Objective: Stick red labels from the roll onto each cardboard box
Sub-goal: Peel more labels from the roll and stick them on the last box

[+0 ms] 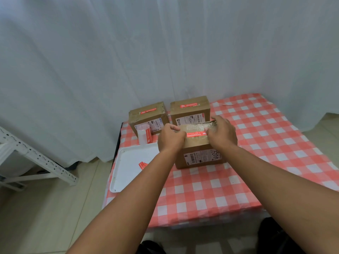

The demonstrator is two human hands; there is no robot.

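Our fingers [174,127] on the left hand [169,138] are curled down over the left end of the red label [196,134], and those of the right hand [222,133] bend onto its right end, so both hands press the strip flat along the top of the near box [199,154]. We judge this two-ended hold keeps the label straight and stops it lifting while the glue takes; whether the ends are pinched or only pushed down we cannot tell. The hands also pin the near box, so it does not slide on the checked cloth of the tabletop [211,189].

Behind the near box stand two more cardboard boxes, the left rear box [148,116] and the right rear box [190,110], each already carrying a red strip on its top, which suggests they are done and pushed back out of the way. The label roll [145,133] stands upright just left of the near box, near the left hand, handy for the next pull. Left of the near box and nearer to us lies a white tray [128,167] with a loose red scrap [143,165] on it, probably set aside there as waste. We judge this box to be the last one needing a label.
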